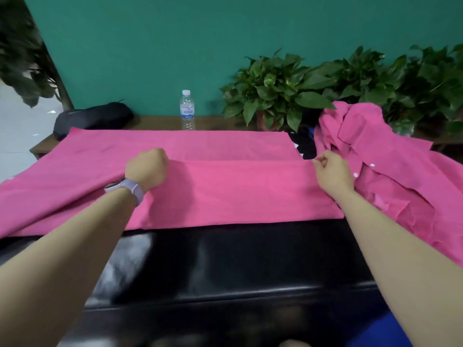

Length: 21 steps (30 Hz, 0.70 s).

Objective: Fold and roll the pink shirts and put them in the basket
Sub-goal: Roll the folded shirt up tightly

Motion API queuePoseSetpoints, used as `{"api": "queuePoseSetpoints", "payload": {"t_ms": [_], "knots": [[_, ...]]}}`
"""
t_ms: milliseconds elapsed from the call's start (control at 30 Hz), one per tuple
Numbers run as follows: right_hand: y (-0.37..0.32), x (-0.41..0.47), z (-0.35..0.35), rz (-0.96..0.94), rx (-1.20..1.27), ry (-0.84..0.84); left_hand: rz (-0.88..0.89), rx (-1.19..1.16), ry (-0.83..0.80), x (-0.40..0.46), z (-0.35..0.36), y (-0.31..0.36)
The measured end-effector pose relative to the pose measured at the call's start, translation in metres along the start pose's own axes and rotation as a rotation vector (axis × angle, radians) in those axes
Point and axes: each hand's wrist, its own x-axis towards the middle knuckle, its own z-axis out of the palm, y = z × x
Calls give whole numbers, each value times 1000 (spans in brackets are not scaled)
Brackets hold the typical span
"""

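Observation:
A pink shirt (225, 194) lies spread flat across a black padded surface (225, 266), its near half folded over so that a fold edge runs across the middle. My left hand (147, 169) grips that edge near the centre-left, fingers curled into the cloth. At the right end of the same edge my right hand (330, 171) pinches the corner. A second pink shirt (390, 176), with white buttons, lies crumpled in a heap at the right. No basket is in view.
A water bottle (187, 110) stands on the brown ledge behind the shirt. A black bag (92, 118) lies at the back left. Potted green plants (288, 91) line the back right against the teal wall.

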Motion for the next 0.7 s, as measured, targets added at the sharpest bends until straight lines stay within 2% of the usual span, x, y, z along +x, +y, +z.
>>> {"api": "queuePoseSetpoints", "payload": {"t_ms": [167, 300, 433, 533, 600, 700], "knots": [[15, 7, 35, 58, -261, -44, -49, 65, -120, 21, 32, 9], [28, 6, 51, 15, -364, 56, 21, 36, 66, 11, 64, 2], [15, 0, 48, -26, -398, 92, 69, 73, 236, 5, 60, 9], [-11, -10, 44, -123, -532, 135, 290, 97, 217, -7, 53, 26], [-48, -22, 56, -259, -472, 21, 451, -3, 102, -20, 54, 47], [-106, -57, 91, -335, -142, -448, 592, -99, -107, -37, 63, 76]]}}
